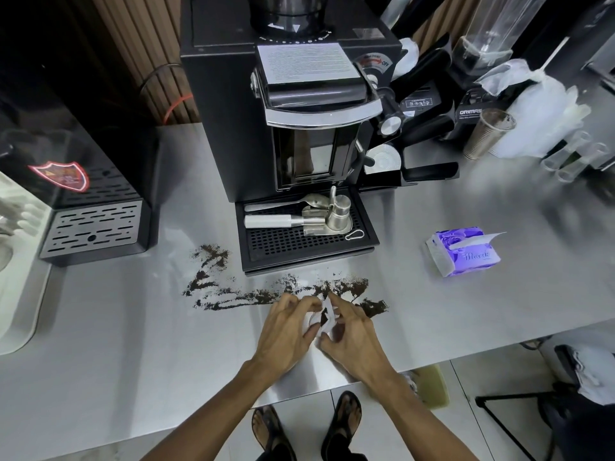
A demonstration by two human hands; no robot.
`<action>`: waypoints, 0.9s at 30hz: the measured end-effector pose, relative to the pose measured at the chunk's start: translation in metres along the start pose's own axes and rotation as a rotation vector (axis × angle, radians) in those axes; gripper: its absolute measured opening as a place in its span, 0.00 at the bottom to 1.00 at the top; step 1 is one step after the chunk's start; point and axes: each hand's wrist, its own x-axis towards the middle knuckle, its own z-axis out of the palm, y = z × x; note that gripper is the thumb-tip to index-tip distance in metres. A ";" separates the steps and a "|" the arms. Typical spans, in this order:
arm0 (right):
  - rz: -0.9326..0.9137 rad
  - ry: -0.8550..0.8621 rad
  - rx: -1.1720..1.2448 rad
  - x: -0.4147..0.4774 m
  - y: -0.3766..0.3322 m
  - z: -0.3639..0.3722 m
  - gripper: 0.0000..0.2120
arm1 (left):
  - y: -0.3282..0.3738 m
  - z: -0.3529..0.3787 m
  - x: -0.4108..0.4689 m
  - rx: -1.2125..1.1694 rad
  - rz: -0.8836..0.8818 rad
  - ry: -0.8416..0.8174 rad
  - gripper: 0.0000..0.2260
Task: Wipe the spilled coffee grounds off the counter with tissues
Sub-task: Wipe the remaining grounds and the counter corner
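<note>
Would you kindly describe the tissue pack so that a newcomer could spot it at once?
Find the black coffee machine standing mid-counter and look right of its drip tray. There the tissue pack lies alone on bare steel: a soft purple-and-white packet with a white sheet poking from its opening.

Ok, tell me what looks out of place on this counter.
Coffee grounds lie spilled in a ragged dark trail on the steel counter, in front of the black drip tray and to its left. The left hand and right hand pinch a tissue over its right part.
</note>
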 end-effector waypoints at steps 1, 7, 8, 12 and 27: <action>-0.003 -0.016 -0.002 0.002 0.003 0.000 0.39 | -0.001 -0.001 0.001 0.000 0.002 -0.009 0.19; -0.038 -0.066 0.029 0.008 0.009 -0.003 0.41 | -0.006 -0.005 0.010 0.041 0.049 -0.038 0.17; -0.048 -0.067 0.027 0.009 0.010 -0.003 0.41 | -0.007 -0.005 0.010 0.046 0.063 -0.046 0.16; -0.095 -0.070 0.009 0.012 0.008 -0.005 0.39 | -0.015 -0.008 0.011 0.045 0.105 -0.114 0.13; -0.206 -0.035 -0.083 0.016 0.005 0.000 0.28 | -0.005 -0.020 0.025 0.010 0.069 -0.088 0.19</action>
